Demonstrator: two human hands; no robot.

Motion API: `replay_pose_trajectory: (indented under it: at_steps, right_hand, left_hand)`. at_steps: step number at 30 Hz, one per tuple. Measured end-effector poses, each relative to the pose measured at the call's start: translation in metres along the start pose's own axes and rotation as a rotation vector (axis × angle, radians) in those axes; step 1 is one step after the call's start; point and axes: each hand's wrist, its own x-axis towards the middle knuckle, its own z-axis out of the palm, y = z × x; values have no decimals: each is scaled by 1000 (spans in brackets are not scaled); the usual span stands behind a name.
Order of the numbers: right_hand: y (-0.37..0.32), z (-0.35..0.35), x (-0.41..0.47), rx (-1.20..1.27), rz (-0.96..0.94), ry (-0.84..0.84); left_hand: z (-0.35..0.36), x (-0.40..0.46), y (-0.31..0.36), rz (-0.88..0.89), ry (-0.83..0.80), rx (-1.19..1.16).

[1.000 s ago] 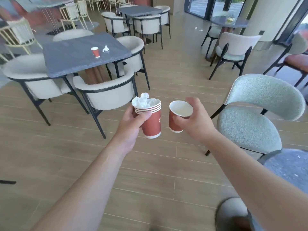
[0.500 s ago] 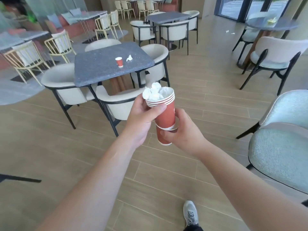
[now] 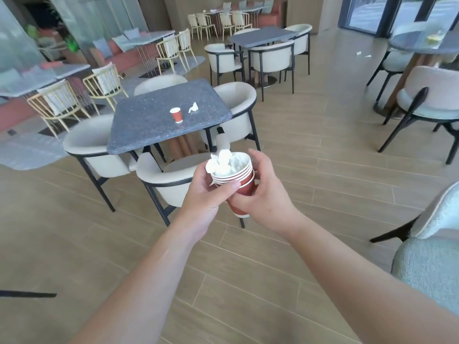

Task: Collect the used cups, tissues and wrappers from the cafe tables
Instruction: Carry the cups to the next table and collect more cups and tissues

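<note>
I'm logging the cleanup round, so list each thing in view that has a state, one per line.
Cup stack: nested, upright, held by both hands.
Tissues: crumpled, stuffed in the top cup.
Left hand: grip around the stack's rims.
Right hand: grip around the bottom cup.
Lone cup: upright on the grey table, uncollected.
Loose tissue: crumpled beside that cup, apart from it.

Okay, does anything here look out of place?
Yes: scraps of white paper lie on the floor beside the round table. A used cup and crumpled tissue sit on the square table.
</note>
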Motion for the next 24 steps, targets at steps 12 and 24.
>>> replay_pose_trajectory:
  at_steps: [12, 24]
  right_hand:
    - [28, 32, 107, -3, 0, -114]
    - [56, 95, 272, -62, 145, -65]
  left_hand:
    - [-45, 92, -19, -24, 120, -27]
    - [-160, 259, -9, 11, 144, -148]
